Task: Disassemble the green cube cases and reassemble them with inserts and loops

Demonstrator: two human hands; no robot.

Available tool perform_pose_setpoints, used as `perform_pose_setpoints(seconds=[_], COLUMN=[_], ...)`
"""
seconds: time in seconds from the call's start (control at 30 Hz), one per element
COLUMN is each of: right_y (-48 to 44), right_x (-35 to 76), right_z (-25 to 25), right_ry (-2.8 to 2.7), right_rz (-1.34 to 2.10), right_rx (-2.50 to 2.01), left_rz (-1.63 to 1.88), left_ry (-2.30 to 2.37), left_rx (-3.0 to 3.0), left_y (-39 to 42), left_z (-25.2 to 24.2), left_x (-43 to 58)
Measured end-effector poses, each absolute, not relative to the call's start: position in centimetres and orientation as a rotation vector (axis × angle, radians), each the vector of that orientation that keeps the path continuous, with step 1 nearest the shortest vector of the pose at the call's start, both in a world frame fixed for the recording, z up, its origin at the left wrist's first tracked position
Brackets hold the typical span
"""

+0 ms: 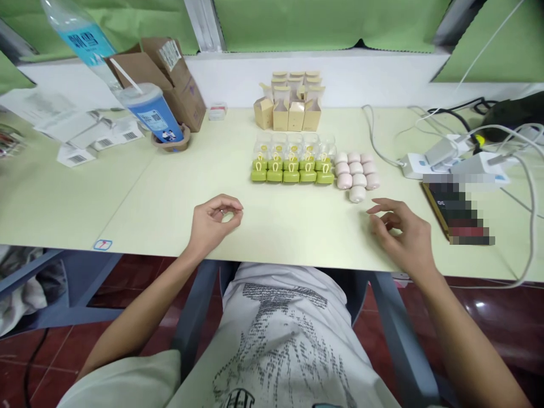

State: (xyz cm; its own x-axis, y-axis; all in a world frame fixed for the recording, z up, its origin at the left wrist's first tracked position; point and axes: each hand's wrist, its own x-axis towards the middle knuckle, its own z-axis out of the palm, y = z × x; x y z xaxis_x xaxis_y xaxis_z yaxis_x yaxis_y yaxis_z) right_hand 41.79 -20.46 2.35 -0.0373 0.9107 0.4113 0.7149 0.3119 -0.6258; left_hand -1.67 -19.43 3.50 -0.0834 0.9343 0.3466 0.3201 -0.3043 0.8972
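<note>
My left hand (216,224) rests on the table with curled fingers, thumb and fingertips meeting in a ring; nothing shows inside it. To the right, my right hand (402,232) is loosely bent, its fingers and thumb apart and holding nothing. Nearest to it is a cluster of pale pink and white rounded pieces (357,194). Left of these stand rows of small green containers (291,177) with pale loops on top. Close behind them are small clear cups (294,141) with yellow marks. Farther back stand several small tan cardboard boxes (280,116), most with open flaps.
On the left are a blue drink cup (159,116) with a straw, a plastic bottle (87,45), a brown carton (187,85) and white boxes (76,154). A power strip (414,166), cables and a partly blurred phone-like object (450,212) lie at right. The table edge is near me.
</note>
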Motion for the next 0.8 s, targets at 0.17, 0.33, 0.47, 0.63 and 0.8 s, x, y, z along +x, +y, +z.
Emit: perform_pose_setpoints(seconds=[0.17, 0.33, 0.47, 0.63, 0.8], right_y=[-20.6, -19.8, -17.5, -14.8, -14.0], right_x=[41.9, 41.9, 40.9, 37.7, 36.2], right_z=[1.9, 3.5, 6.9, 9.7, 8.6], right_ry=[-1.815, -1.803, -1.802, -1.985, -2.108], right_rz=[0.317, 0.241, 0.087, -0.022, -0.182], right_rx=[-1.467, -1.482, -1.512, -1.706, -1.913], left_rz=[1.421, 1.519, 1.659, 1.573, 1.390], left_ry=[1.376, 1.246, 1.167, 1.238, 1.398], left_rx=[1.684, 1.987, 2.043, 1.965, 1.737], left_y=[-18.6, -14.0, -8.5, -4.6, -5.5], left_z=[3.5, 5.1, 7.3, 6.8, 3.7], left_x=[-3.7, -4.7, -4.9, -4.0, -3.2])
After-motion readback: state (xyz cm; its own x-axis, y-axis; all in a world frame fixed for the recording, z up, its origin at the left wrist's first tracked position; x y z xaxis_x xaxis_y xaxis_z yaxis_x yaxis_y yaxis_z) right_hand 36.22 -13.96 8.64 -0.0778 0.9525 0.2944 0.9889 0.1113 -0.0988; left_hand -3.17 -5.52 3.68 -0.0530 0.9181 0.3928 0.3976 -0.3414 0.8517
